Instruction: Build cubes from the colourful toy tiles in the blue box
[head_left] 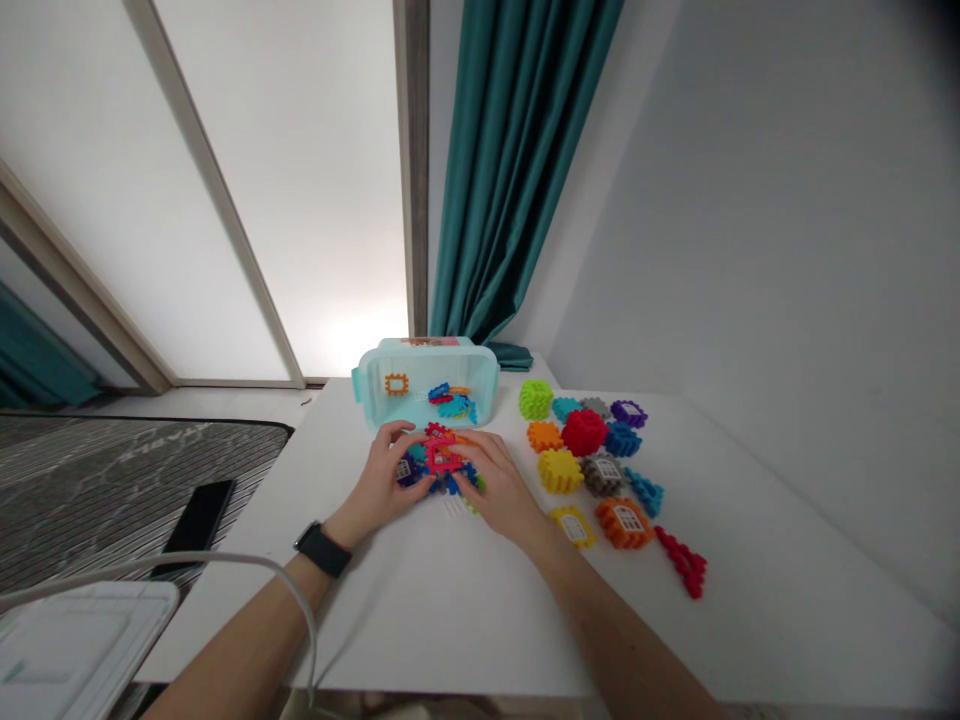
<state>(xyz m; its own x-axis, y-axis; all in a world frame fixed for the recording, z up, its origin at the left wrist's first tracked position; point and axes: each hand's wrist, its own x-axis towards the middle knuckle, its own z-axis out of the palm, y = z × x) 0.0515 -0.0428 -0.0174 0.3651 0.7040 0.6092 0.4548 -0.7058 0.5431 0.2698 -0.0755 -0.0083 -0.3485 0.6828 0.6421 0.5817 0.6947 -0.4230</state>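
Observation:
Both hands close in on a small heap of colourful interlocking plastic pieces in front of the box. My left hand (381, 487) curves around the heap's left side, fingers at the back and thumb in front, with a purple piece (405, 468) between them. My right hand (501, 488) has its fingers bent over a red square piece (442, 455) on top, thumb low at the right. Blue pieces (450, 484) show beneath it, and orange, teal and green bits peek out at the edges. The fingers hide part of the heap.
A light-blue plastic box (484, 385) lies behind the hands with several pieces inside. Stacked pieces, including a red stack (584, 433) and an orange stack (624, 523), stand at the right. A white cable (247, 560) crosses the left forearm. A black phone (196, 520) lies left.

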